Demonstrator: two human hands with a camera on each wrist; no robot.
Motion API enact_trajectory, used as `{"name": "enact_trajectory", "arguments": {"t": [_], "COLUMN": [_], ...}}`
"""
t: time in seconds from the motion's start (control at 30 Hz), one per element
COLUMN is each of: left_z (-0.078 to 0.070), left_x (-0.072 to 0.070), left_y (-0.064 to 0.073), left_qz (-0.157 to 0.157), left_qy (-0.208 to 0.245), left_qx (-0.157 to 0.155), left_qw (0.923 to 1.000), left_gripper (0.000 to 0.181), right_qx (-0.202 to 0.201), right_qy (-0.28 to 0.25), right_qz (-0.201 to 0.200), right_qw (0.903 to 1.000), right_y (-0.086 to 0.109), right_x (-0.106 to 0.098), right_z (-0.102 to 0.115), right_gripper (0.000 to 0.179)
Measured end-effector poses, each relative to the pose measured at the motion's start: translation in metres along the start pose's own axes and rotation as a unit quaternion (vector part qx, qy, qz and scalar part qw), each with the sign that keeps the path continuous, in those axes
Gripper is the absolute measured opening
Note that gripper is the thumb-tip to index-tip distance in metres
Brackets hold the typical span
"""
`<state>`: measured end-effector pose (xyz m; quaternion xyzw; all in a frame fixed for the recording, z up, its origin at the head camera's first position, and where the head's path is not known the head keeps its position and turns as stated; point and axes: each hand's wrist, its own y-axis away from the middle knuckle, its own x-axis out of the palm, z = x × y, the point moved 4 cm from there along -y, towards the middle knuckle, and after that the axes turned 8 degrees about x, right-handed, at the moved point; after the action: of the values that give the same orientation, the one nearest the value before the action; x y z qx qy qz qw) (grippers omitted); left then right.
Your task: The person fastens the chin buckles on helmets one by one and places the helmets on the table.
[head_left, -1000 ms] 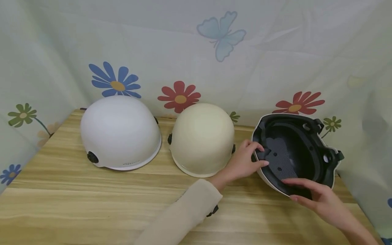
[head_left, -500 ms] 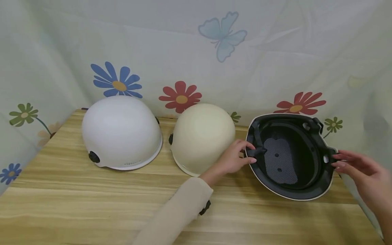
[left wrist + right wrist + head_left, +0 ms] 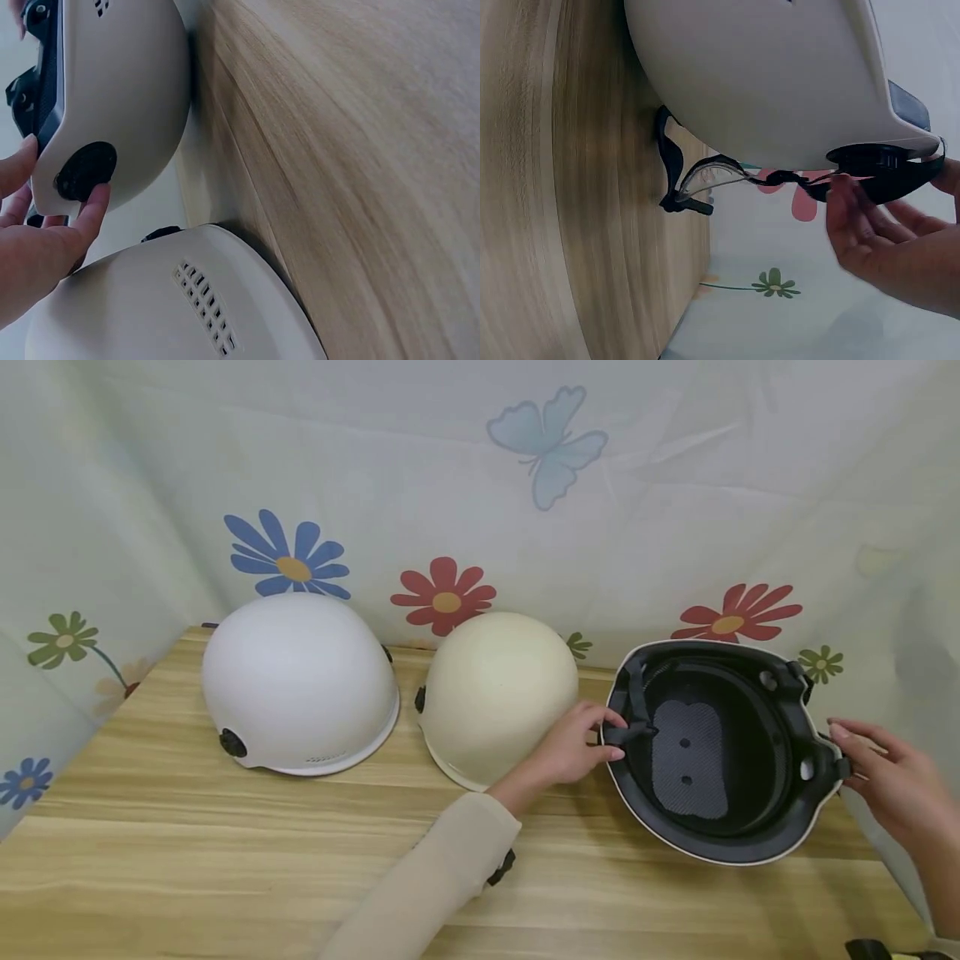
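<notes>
A helmet (image 3: 757, 718) with a pale shell lies upside down at the right of the table, its black padded inside facing up. My left hand (image 3: 566, 747) grips its left rim beside a black strap. In the left wrist view, a fingertip presses the shell's round black knob (image 3: 86, 171), while the thumb lies at the rim. At the opposite side, my right hand (image 3: 896, 777) pinches the black chin strap (image 3: 900, 184) by the other knob. The strap's loose end and buckle (image 3: 684, 201) hang outside the shell, down near the tabletop.
A cream helmet (image 3: 498, 693) stands dome up just left of the upturned one, close behind my left forearm. Further left is a white helmet (image 3: 292, 677), also dome up. A flowered curtain (image 3: 637, 552) runs behind the wooden table (image 3: 225, 860).
My right hand has moved from the helmet's front rim to its right side and drawn the strap outward. The helmet has turned and tipped, showing more of its inside. My left hand stays at the left rim.
</notes>
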<state>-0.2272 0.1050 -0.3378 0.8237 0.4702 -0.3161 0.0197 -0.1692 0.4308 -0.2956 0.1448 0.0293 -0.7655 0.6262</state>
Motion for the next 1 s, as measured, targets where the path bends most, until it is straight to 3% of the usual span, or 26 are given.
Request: {"name": "enact_trajectory", "arguments": {"t": [0.1, 0.2, 0.33, 0.5, 0.57, 0.67, 0.8, 0.9, 0.93, 1.0], "left_z": [-0.002, -0.003, -0.004, -0.005, -0.003, -0.002, -0.001, -0.001, -0.002, -0.003], "left_x": [0.001, 0.001, 0.001, 0.002, 0.002, 0.002, 0.004, 0.005, 0.005, 0.005], "left_y": [0.0, -0.001, -0.001, 0.0, 0.0, 0.0, -0.001, -0.001, -0.001, -0.001], "left_qz": [-0.003, -0.009, -0.013, -0.015, -0.018, -0.018, -0.017, -0.018, -0.019, -0.019], "left_qy": [-0.001, -0.002, -0.003, 0.009, 0.017, 0.025, 0.028, 0.025, 0.026, 0.024], "left_qx": [-0.002, -0.005, -0.005, -0.007, -0.01, -0.011, -0.008, -0.007, -0.006, -0.003], "left_qw": [1.0, 0.9999, 0.9999, 0.9998, 0.9997, 0.9995, 0.9994, 0.9995, 0.9995, 0.9995], "left_gripper": [0.026, 0.026, 0.026, 0.025, 0.025, 0.025, 0.025, 0.025, 0.025, 0.025], "right_qx": [-0.063, -0.131, -0.203, -0.263, -0.274, -0.276, -0.252, -0.215, -0.198, -0.178], "right_qy": [-0.108, -0.152, -0.152, -0.17, -0.169, -0.152, -0.098, 0.053, 0.116, 0.236], "right_qz": [0.029, 0.052, 0.066, 0.094, 0.096, 0.089, 0.089, 0.049, 0.04, 0.039], "right_qw": [0.9917, 0.9783, 0.965, 0.9451, 0.942, 0.9449, 0.9587, 0.9739, 0.9725, 0.9546], "right_y": [0.001, 0.002, 0.005, 0.013, 0.016, 0.019, 0.024, 0.028, 0.028, 0.03], "right_x": [0.004, 0.008, 0.011, 0.017, 0.02, 0.025, 0.033, 0.04, 0.043, 0.05], "right_z": [0.009, 0.021, 0.038, 0.058, 0.065, 0.073, 0.075, 0.067, 0.063, 0.055], "right_gripper": [0.023, 0.03, 0.03, 0.033, 0.037, 0.045, 0.052, 0.047, 0.044, 0.038]}}
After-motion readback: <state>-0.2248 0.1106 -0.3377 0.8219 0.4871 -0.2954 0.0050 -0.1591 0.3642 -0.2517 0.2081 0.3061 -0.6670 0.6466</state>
